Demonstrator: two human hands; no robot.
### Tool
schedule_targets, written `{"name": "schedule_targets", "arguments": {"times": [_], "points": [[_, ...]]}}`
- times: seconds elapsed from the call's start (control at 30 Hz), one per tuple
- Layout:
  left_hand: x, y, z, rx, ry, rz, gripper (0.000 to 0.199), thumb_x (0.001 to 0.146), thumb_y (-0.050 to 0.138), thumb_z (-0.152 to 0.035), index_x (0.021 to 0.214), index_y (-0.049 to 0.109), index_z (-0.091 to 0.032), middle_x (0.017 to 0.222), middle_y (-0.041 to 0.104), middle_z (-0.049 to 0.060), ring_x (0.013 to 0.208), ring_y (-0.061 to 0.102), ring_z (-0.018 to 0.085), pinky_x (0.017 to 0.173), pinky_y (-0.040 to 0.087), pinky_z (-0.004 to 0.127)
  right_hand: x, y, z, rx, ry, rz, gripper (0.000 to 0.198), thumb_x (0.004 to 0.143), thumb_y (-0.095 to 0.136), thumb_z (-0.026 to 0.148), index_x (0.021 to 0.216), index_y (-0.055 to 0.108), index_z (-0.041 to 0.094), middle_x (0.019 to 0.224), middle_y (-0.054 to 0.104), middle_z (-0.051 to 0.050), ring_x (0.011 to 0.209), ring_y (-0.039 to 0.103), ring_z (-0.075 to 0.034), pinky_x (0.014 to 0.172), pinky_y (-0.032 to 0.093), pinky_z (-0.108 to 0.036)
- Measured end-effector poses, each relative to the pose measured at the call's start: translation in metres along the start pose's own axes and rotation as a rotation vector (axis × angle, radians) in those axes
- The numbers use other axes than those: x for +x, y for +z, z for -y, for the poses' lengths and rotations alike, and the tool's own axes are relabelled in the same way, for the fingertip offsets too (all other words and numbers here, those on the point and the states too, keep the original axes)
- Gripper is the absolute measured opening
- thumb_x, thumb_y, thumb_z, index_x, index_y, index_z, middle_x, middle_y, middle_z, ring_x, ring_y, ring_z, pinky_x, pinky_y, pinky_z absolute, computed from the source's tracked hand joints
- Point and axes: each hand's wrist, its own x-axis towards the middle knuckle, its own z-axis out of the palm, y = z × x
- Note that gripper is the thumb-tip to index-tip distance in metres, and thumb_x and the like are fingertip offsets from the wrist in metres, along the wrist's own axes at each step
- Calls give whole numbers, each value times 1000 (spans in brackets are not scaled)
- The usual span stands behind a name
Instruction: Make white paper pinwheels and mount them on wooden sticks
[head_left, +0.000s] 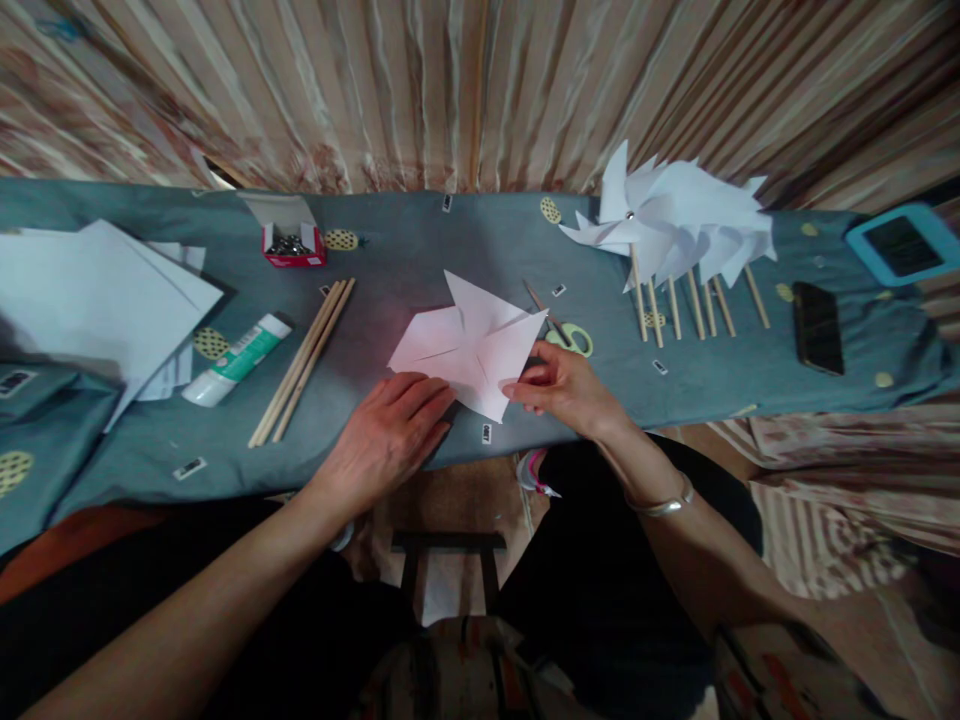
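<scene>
A sheet of white paper (480, 340), cut with slits that run in from its corners toward the middle, lies on the cloth-covered surface (405, 235) directly in front of the person. The left hand (401, 415) rests palm down, its fingers extended and laid together over the near left edge of the sheet. The right hand (562, 388) pinches the sheet's near right side between thumb and bent fingers, and a silver bangle (667, 507) circles that wrist. Just beyond the right hand, a pair of scissors (562, 330) with pale green handles lies partly behind the sheet's right corner, blades pointing away from the person.

To the left of the sheet, several slender wooden sticks (315, 360) lie side by side at a slant. Next to them is a white and green glue stick (238, 358), tilted the same way, and farther left a loose stack of white paper sheets (97, 290) fans out. Behind the sticks stands a small red box (292, 260), lid raised, holding shiny metal pieces.

On the far right side, a row of white paper pinwheels (675, 215) overlaps, their wooden handles pointing toward the person. Beyond them lie a dark smartphone (819, 327) and a blue-framed tablet (859, 240). A striped curtain (375, 90) hangs behind everything.
</scene>
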Motion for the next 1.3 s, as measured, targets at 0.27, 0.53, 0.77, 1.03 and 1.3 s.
{"name": "schedule_targets", "arguments": {"times": [0.27, 0.53, 0.77, 1.03, 1.3], "points": [[6, 1, 2, -36, 7, 26, 24, 92, 54, -19, 114, 62, -13, 109, 69, 13, 99, 61, 27, 82, 53, 43, -3, 2, 1, 133, 91, 154, 43, 62, 77, 25, 99, 58, 18, 58, 64, 7, 44, 52, -6, 41, 39, -20], [0, -13, 4, -120, -95, -19, 38, 86, 65, -38, 116, 60, -15, 110, 67, 13, 102, 61, 28, 88, 53, 45, -3, -16, -4, -1, 12, 289, 42, 66, 73, 25, 105, 57, 19, 64, 66, 6, 48, 55, -8, 45, 42, -21], [-8, -20, 23, -441, -585, -122, 49, 90, 58, -38, 135, 47, -20, 126, 60, 12, 103, 64, 25, 88, 57, 43, 1, -19, 12, -514, -227, 221, 29, 73, 69, 23, 101, 63, 20, 73, 71, 1, 64, 64, -16, 58, 50, -28], [-14, -21, 5, -650, -618, -32, 50, 91, 56, -39, 135, 45, -18, 125, 61, 14, 87, 69, 18, 76, 61, 36, 32, -4, 25, -874, -561, -326, 56, 83, 54, 15, 137, 43, 13, 117, 67, -13, 102, 63, -27, 90, 50, -43], [-14, -24, 7, -143, -157, 21, 45, 85, 65, -30, 127, 54, -18, 126, 57, 15, 111, 58, 31, 91, 52, 48, -5, 16, 11, -775, -721, -55, 47, 90, 46, 14, 137, 44, 17, 115, 68, -8, 109, 61, -21, 98, 48, -39]]}}
